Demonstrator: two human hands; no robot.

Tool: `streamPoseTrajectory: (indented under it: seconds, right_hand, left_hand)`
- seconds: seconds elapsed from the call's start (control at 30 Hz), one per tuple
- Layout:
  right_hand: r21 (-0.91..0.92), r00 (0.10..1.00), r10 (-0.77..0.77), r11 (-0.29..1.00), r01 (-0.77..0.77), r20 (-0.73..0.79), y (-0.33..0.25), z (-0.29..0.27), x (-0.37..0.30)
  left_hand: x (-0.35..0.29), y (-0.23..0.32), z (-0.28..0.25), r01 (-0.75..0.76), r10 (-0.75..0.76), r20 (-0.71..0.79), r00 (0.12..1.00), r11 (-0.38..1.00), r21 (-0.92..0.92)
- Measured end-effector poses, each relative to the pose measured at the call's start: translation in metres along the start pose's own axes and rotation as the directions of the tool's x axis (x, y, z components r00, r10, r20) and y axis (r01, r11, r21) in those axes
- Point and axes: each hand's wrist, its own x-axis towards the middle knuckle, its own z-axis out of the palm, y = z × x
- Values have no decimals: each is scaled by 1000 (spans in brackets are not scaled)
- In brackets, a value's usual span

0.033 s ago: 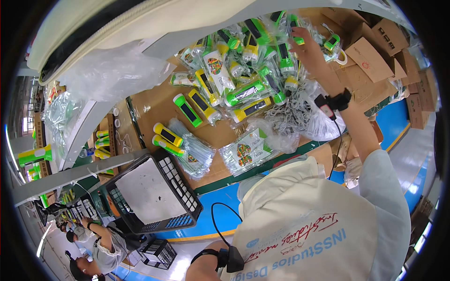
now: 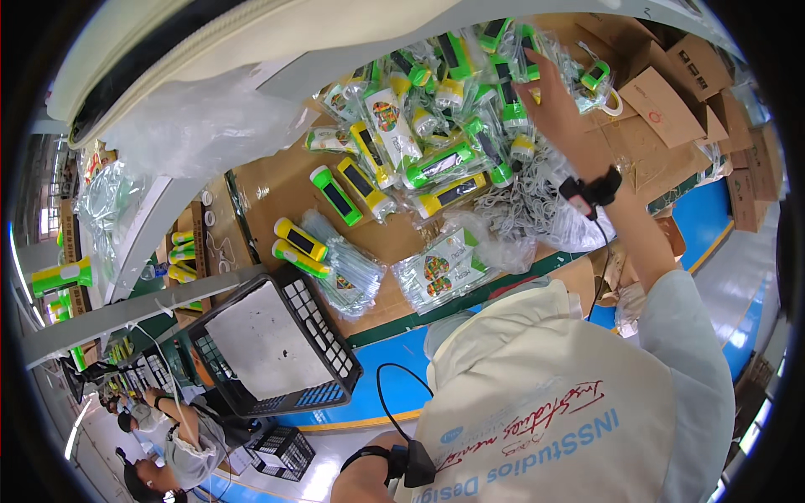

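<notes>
My right hand [image 2: 547, 94] reaches over the far right of a heap of bagged green and yellow solar flashlights. Its thumb and forefinger are spread apart, beside a green flashlight [image 2: 530, 40] in clear plastic; no firm grip shows. A black strap with a small device [image 2: 592, 191] circles my right wrist. Below the wrist lie bundled grey cords [image 2: 511, 201] in clear bags. At the bottom edge part of my left arm shows with a black band [image 2: 379, 457], but my left hand is out of view. Unbagged flashlights [image 2: 335, 197] lie nearer on the table.
A stack of printed bags [image 2: 440, 272] and a bundle of clear packets [image 2: 348, 281] lie along the near edge. A black crate [image 2: 323, 335] with a white sheet stands at the left. Open cardboard boxes [image 2: 662, 109] crowd the right. Other people [image 2: 180, 440] work at lower left.
My right hand has shifted slightly, drawing a little nearer, with thumb and forefinger spread. The heap is otherwise almost unchanged.
</notes>
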Motion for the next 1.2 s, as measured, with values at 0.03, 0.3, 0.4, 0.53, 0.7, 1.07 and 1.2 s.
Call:
streamPoseTrajectory:
  seconds: [0.03, 0.3, 0.4, 0.53, 0.7, 1.07, 1.2]
  right_hand:
    - [-1, 999, -42, 999, 42, -2, -11, 8, -16]
    - [223, 315, -582, 670, 708, 750, -36, 85, -214]
    - [163, 393, -646, 628, 761, 654, -19, 105, -218]
    - [228, 316, -339, 913, 340, 886, -10, 101, -187]
    - [573, 379, -488, 805, -153, 786, -42, 64, -149]
    - [538, 280, -560, 828, 158, 780, -72, -9, -139]
    - [445, 159, -463, 885, 136, 872, -79, -26, -138]
  left_hand:
    - [-5, 4, 1, 5, -5, -11, 1000, 1000, 14]
    - [-22, 1, -20, 164, -158, -62, 985, 980, 109]
    - [-57, -17, -50, 397, -378, -151, 914, 908, 132]
    - [-116, -74, -66, 912, -569, -717, 402, 178, 371]
    - [-157, -129, -58, 559, -484, -557, 675, -158, 814]
    - [-175, -162, -52, 623, -673, -428, 603, 63, 780]
    - [-161, -160, -36, 503, -646, -318, 694, 117, 856]
